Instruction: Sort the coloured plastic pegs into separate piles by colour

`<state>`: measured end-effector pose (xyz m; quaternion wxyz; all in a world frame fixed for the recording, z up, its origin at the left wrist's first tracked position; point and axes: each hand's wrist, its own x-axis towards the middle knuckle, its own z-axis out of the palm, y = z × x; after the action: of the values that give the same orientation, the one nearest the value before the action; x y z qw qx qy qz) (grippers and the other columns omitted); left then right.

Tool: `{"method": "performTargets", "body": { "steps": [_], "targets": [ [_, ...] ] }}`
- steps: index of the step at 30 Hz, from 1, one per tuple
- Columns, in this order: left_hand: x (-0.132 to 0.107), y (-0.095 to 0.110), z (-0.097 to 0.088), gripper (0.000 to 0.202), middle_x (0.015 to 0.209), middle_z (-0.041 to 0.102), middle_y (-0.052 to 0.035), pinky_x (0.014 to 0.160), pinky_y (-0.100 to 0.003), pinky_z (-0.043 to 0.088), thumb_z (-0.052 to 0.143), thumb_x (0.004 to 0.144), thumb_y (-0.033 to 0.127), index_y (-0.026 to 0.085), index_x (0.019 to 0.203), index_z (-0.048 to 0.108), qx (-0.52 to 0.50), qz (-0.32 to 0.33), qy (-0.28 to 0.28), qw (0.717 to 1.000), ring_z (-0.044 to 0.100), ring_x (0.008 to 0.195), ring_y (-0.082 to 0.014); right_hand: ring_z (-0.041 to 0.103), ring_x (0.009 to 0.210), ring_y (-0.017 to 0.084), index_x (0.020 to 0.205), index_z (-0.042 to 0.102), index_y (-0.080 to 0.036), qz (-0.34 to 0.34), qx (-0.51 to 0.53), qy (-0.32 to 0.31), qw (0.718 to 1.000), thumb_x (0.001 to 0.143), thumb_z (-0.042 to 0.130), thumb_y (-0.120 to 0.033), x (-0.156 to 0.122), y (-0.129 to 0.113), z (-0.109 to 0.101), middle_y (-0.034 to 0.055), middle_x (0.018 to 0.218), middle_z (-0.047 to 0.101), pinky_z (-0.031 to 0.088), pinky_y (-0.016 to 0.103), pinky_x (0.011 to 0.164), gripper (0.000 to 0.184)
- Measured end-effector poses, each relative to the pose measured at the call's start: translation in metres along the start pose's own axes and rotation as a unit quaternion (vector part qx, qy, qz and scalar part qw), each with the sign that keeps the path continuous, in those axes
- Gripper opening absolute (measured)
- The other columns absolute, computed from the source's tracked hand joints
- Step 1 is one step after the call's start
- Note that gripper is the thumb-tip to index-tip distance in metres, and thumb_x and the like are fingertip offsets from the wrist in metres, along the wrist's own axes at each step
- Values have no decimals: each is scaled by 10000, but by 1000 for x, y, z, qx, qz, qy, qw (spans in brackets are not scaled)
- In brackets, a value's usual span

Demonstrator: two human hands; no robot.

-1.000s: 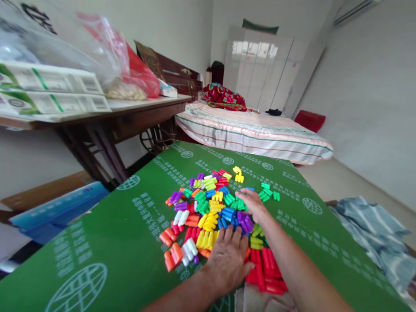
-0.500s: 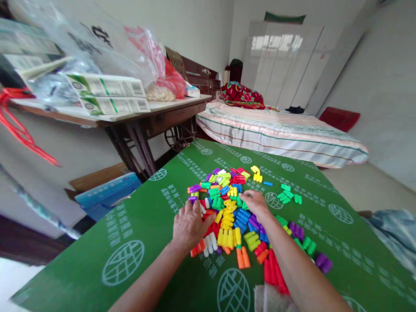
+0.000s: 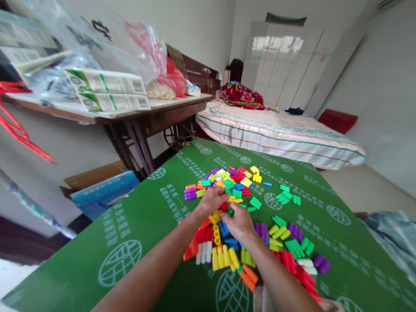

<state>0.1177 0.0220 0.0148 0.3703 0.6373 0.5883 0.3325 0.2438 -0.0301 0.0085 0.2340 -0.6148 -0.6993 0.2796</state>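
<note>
Many small plastic caps, hollow tubes joined in short rows, lie in a loose pile on the green table (image 3: 156,242). My left hand (image 3: 212,200) is over the pile's middle, palm down, fingers bent to the right with their tips partly hidden. Close beside it, my right hand (image 3: 239,222) has its thumb apart from its fingers, over blue caps (image 3: 230,243). Yellow caps (image 3: 234,199) and a red piece (image 3: 223,206) show between the two hands. Nearer me are white caps (image 3: 203,252), yellow caps (image 3: 221,257) and orange caps (image 3: 248,276).
Green caps (image 3: 285,194) lie apart at the right, purple caps (image 3: 321,263) near the right edge. At the left stands a sewing-machine table (image 3: 156,106) with boxes (image 3: 110,89) and plastic bags. A bed (image 3: 279,130) is behind.
Both hands have come together over the pile's middle, the left moving right and away from me, the right moving left and nearer. Several caps have shifted and spread, some toward the right.
</note>
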Motion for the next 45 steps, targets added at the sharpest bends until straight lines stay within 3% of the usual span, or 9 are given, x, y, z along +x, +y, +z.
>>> {"method": "performTargets", "body": {
  "steps": [6, 11, 14, 18, 22, 24, 27, 35, 45],
  "targets": [
    [28, 38, 19, 340, 472, 378, 57, 486, -218, 285, 627, 638, 454, 140, 550, 529, 45, 58, -163, 984, 375, 519, -90, 594, 1018, 251, 1131, 593, -177, -40, -6, 3, 999, 753, 565, -295, -11, -22, 18, 114, 1089, 629, 444, 327, 869, 398],
    [30, 67, 34, 360, 569, 509, 30, 536, -215, 366, 601, 671, 487, 130, 704, 628, 63, 98, -264, 958, 476, 584, -111, 595, 1026, 264, 1140, 571, -128, -92, 41, 19, 995, 733, 567, -199, -19, -37, 28, 145, 1137, 608, 473, 335, 836, 413],
    [17, 75, 17, 369, 743, 616, -12, 650, -239, 431, 575, 707, 459, 123, 840, 650, 83, 117, -258, 956, 552, 737, -156, 559, 1087, 243, 1122, 595, -170, -160, 27, 33, 986, 763, 547, -212, -32, -32, 12, 113, 1155, 603, 457, 346, 900, 364],
    [-31, 58, -41, 518, 1138, 617, -81, 893, -333, 430, 548, 726, 503, 155, 1106, 599, 190, 126, -204, 952, 543, 1050, -245, 490, 1169, 242, 1132, 600, -193, -150, -70, 118, 979, 803, 518, -349, -62, 24, -50, 105, 1236, 548, 396, 385, 1001, 373],
    [-105, 12, -92, 842, 1437, 358, -147, 1053, -439, 316, 639, 637, 514, 182, 1365, 380, 372, 53, -183, 908, 329, 1312, -313, 509, 1150, 305, 1232, 529, -202, 31, -163, 141, 976, 715, 560, -534, -101, 132, -116, 126, 1229, 552, 390, 466, 1001, 615],
    [-137, -13, -102, 969, 1480, 268, -147, 1063, -475, 299, 707, 572, 423, 200, 1415, 284, 410, 6, -178, 894, 257, 1346, -328, 524, 1135, 338, 1275, 495, -207, 109, -165, 113, 974, 621, 613, -588, -119, 178, -132, 145, 1228, 553, 408, 479, 982, 766],
    [-167, -40, -97, 871, 1475, 290, -116, 1066, -494, 302, 691, 609, 418, 222, 1387, 351, 427, 51, -128, 894, 251, 1350, -323, 501, 1177, 315, 1317, 454, -220, 104, -111, 58, 987, 591, 648, -535, -134, 204, -133, 119, 1285, 524, 411, 421, 997, 815],
    [-176, -45, -44, 520, 1277, 550, -106, 926, -417, 494, 590, 764, 417, 190, 1229, 543, 422, 213, 56, 879, 490, 1167, -278, 442, 1238, 262, 1299, 477, -246, 28, 46, 38, 998, 603, 651, -376, -105, 136, -93, 72, 1327, 481, 344, 379, 1050, 730],
    [-173, -34, 5, 431, 1295, 531, -128, 952, -385, 494, 526, 824, 331, 147, 1213, 528, 407, 281, 105, 863, 473, 1211, -261, 479, 1184, 222, 1186, 569, -222, -64, 71, 74, 993, 662, 612, -262, -54, 95, -42, 64, 1247, 518, 367, 369, 1027, 527]
  ]
}}
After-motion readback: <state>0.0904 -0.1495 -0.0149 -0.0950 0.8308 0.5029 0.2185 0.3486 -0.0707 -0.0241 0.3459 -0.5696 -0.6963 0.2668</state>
